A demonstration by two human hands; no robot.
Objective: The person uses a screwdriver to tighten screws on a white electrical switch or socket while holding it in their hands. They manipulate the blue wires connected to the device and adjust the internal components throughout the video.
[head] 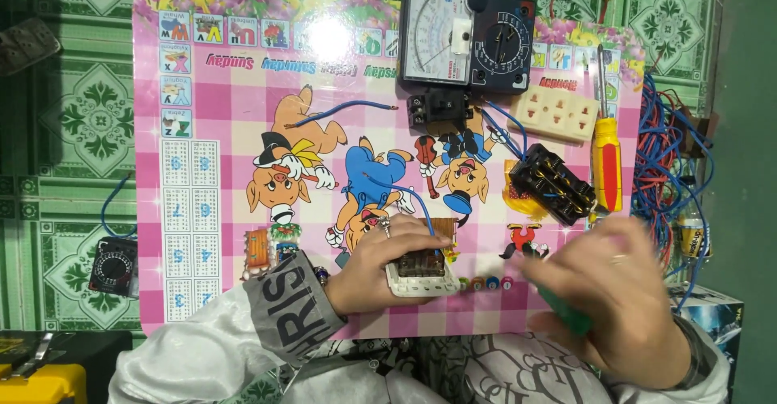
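Pressing down from above, your left hand (380, 262) clamps a white switch module (421, 278) against the pink cartoon board (227, 121), fingers curled over its brown back, a ring on one finger. Your right hand (619, 299) is blurred, its grip closed around a green tool handle (566, 315) just right of the module. A blue wire (405, 193) runs from the module up the board. Farther out lie a black terminal block (554, 184), a red and yellow screwdriver (607, 161), a cream socket strip (558, 112), a small black relay (439, 111) and an analog multimeter (465, 38). Tangled blue and red wires (672, 169) pile at the right edge.
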